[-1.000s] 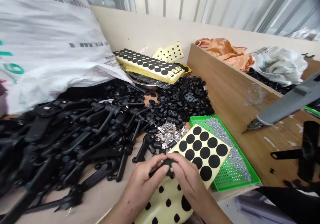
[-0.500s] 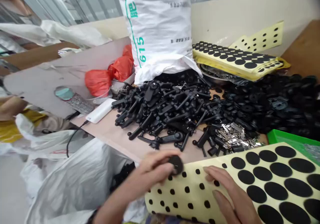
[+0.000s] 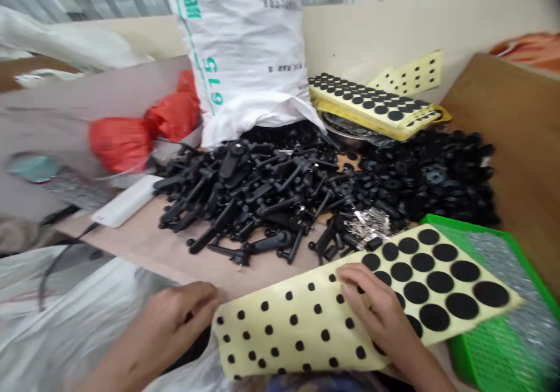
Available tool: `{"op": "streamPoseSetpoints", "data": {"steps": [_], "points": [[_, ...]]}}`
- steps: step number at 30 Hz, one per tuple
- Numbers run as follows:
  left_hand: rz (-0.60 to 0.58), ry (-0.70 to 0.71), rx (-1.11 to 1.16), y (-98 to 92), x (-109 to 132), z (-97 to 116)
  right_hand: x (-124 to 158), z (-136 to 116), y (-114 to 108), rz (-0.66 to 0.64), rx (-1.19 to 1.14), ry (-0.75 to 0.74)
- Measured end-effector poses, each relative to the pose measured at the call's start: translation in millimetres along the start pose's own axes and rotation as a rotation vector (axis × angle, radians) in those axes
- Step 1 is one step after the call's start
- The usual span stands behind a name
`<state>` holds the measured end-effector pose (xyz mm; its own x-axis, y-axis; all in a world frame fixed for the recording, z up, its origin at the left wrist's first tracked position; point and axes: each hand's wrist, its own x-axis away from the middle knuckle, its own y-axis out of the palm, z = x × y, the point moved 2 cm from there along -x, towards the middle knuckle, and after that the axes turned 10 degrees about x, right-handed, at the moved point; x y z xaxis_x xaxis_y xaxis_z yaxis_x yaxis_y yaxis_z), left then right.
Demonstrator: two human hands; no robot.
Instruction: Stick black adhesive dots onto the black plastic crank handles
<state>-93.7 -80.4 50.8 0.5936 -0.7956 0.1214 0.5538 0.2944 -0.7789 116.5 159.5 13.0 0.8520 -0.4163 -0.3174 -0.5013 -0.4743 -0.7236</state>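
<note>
A yellow backing sheet [image 3: 280, 304] with round black stickers [image 3: 415, 292] lies tilted in front of me. Its left part carries small black dots; the large discs sit on its right part. My right hand [image 3: 380, 313] is over the sheet's middle, thumb and forefinger close together at its upper edge, where the dots meet the discs. My left hand [image 3: 170, 325] is off the sheet's left end, above a white plastic bag [image 3: 79, 304]. Its fingers are curled together, and whatever they may hold is hidden.
Black plastic arms [image 3: 262, 199] form a heap beyond the sheet, beside small metal clips [image 3: 370, 226] and black round parts [image 3: 420, 176]. A green tray [image 3: 464, 357] is at right. Behind stand a white sack [image 3: 249, 42], stacked sticker sheets [image 3: 371, 103] and red bags [image 3: 126, 141].
My left hand has moved left and down off the sheet; the round black part it held no longer shows. My right fingertips are now closer together on the sheet. The view has swung right.
</note>
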Motion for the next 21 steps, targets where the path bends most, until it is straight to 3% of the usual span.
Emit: {"op": "streamPoseSetpoints", "data": {"steps": [4, 7, 10, 12, 16, 21], "points": [[-0.071, 0.628, 0.137, 47.4, -13.0, 71.4, 9.9, -5.1, -32.9, 0.086, 0.037, 0.11], [-0.209, 0.907, -0.032, 87.8, -20.4, 103.7, 35.3, -8.3, -47.3, 0.047, 0.14, 0.2], [-0.347, 0.969, -0.216, 119.4, -31.5, 110.4, 61.6, -9.3, -41.9, 0.001, 0.33, 0.236], [-0.38, 0.996, -0.253, 128.9, -39.4, 105.9, 73.3, -8.5, -32.2, 0.038, 0.442, 0.217], [-0.355, 1.055, -0.249, 124.4, -49.0, 96.6, 81.2, -5.4, -12.7, 0.091, 0.568, 0.185], [-0.322, 1.044, -0.294, 126.6, -45.8, 105.4, 78.8, -6.4, -2.8, 0.133, 0.655, 0.159]]}}
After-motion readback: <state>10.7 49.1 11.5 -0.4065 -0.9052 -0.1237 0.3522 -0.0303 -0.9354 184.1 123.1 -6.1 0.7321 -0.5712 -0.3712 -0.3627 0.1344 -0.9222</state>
